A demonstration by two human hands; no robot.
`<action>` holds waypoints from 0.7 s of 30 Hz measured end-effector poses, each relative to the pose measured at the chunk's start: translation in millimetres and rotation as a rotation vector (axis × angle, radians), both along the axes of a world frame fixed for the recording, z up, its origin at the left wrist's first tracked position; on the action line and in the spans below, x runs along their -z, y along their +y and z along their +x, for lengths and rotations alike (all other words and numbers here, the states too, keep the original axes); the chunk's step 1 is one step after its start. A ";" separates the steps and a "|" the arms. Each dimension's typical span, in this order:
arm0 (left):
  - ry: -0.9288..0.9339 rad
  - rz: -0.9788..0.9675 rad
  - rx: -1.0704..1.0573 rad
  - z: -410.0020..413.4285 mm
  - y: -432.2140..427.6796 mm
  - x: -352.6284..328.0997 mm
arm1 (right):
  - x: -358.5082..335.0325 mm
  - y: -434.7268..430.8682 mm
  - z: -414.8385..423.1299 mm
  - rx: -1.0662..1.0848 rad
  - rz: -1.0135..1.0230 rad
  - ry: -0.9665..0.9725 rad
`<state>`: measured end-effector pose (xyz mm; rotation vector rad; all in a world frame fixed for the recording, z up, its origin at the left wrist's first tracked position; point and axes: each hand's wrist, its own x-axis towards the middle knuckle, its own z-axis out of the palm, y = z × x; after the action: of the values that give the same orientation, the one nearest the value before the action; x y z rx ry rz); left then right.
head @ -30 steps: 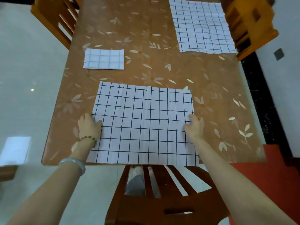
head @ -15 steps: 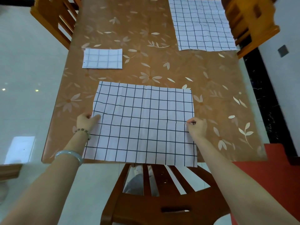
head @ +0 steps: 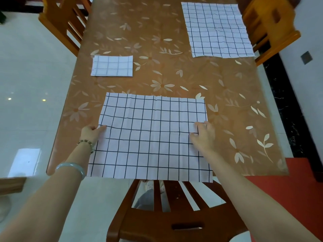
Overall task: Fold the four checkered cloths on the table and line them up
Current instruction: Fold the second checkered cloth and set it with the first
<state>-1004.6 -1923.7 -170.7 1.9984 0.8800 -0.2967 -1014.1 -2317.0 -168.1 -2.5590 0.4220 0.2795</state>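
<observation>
Both hands are on the big cloth (head: 150, 137), which lies spread flat at the near edge of the desk (head: 174, 75), its near hem hanging just over that edge. The left hand (head: 91, 132) is at the cloth's left side, thumb on top and fingers curled at the edge: it pinches the fabric. The right hand (head: 203, 137) sits on the cloth's right side with bent fingers; whether it grips or only presses cannot be told. Up by the desk's left edge lies the folded cloth (head: 111, 66), a small neat rectangle, well apart from the big one. At the far right corner the third cloth (head: 218, 30) lies unfolded and creased. A wooden chair (head: 174, 224) stands tucked at the near edge.
</observation>
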 end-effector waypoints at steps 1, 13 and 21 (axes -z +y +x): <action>0.008 0.025 0.019 0.4 -1.4 -2.3 | 1.0 14.6 -1.7 -0.150 -0.014 -0.005; -0.054 0.249 0.316 3.0 -0.1 -27.8 | 34.1 99.9 -20.3 -0.828 -0.295 0.146; -0.141 0.247 0.345 1.9 -4.3 -45.3 | 33.9 98.1 -20.4 -0.782 -0.208 0.148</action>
<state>-1002.7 -1928.0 -125.5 2.3707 0.4985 -0.2441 -1034.5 -2218.8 -201.9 -2.8044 -0.5552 0.7325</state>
